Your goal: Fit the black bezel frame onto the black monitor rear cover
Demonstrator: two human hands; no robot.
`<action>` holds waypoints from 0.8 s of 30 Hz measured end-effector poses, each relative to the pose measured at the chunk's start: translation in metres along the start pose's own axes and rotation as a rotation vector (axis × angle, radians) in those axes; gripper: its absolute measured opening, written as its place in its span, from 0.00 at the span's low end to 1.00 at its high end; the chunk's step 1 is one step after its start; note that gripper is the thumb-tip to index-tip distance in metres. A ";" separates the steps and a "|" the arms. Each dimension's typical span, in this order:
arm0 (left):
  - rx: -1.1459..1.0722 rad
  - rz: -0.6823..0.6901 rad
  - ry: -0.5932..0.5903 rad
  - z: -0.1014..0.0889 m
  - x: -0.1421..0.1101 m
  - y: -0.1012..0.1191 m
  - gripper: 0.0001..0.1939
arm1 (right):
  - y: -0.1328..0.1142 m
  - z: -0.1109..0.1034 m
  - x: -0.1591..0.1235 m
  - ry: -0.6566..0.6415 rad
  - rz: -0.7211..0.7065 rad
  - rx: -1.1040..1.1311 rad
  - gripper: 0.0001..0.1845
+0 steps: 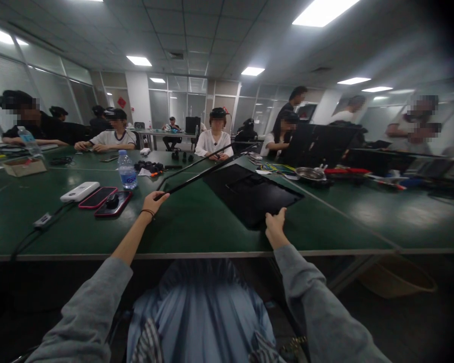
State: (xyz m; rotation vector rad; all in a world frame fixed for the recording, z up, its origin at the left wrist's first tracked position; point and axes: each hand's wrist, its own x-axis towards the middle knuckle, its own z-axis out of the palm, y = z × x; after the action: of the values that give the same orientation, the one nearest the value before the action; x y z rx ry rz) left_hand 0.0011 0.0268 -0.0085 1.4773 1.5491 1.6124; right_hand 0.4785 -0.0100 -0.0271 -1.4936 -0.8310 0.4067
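My left hand (154, 202) is closed around the near end of a thin black frame (202, 175), which looks like a screen bezel. Raised at a slant, the frame stretches away to the right over the table. Below its far part lies a flat, glossy black panel (245, 201), face up on the green tabletop. At the panel's near right edge, my right hand (275, 227) grips the rim, with the thumb at the edge and the other fingers partly hidden.
Left of my hands are a water bottle (127, 171), a white power strip (79, 191) and two phones, one phone (113, 204) with a small black object on top. A metal bowl (310, 174) and cables lie right. Facing me sits a person (214, 141); others work around.
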 end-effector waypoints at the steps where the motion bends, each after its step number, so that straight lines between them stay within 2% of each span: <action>1: -0.004 0.003 0.004 0.000 -0.001 0.001 0.33 | -0.002 0.004 0.000 -0.088 -0.006 0.041 0.52; 3: -0.002 0.024 0.017 0.000 -0.002 0.002 0.33 | -0.010 0.010 0.005 -0.241 0.038 0.131 0.51; 6: 0.040 0.087 0.037 -0.001 -0.003 0.001 0.30 | -0.022 0.012 0.023 -0.425 0.215 0.240 0.49; 8: 0.098 0.136 0.051 -0.002 -0.004 0.000 0.27 | -0.027 0.009 0.039 -0.544 0.307 0.263 0.45; 9: 0.136 0.159 0.059 -0.003 -0.004 -0.001 0.25 | -0.029 0.007 0.048 -0.564 0.331 0.257 0.41; 11: 0.218 0.202 0.080 -0.003 -0.006 0.000 0.22 | -0.032 0.004 0.062 -0.514 0.337 0.241 0.31; 14: 0.317 0.260 0.087 -0.003 -0.010 0.003 0.19 | -0.039 0.001 0.079 -0.355 0.292 0.272 0.14; 15: 0.337 0.277 0.082 -0.003 -0.011 0.004 0.19 | -0.043 0.000 0.083 -0.354 0.283 0.312 0.11; 18: 0.379 0.304 0.041 -0.002 -0.015 0.007 0.18 | -0.058 -0.003 0.089 -0.491 0.286 0.462 0.20; 20: 0.397 0.314 -0.017 -0.002 -0.018 0.009 0.17 | -0.065 -0.002 0.089 -0.567 0.239 0.437 0.19; 24: 0.418 0.327 -0.124 -0.001 -0.022 0.011 0.17 | -0.064 0.005 0.082 -0.440 0.031 0.059 0.09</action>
State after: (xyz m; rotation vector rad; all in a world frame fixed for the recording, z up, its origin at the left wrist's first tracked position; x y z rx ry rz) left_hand 0.0108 0.0046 -0.0069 2.1040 1.7125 1.3775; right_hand 0.5143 0.0460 0.0526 -1.3825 -1.1293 0.7948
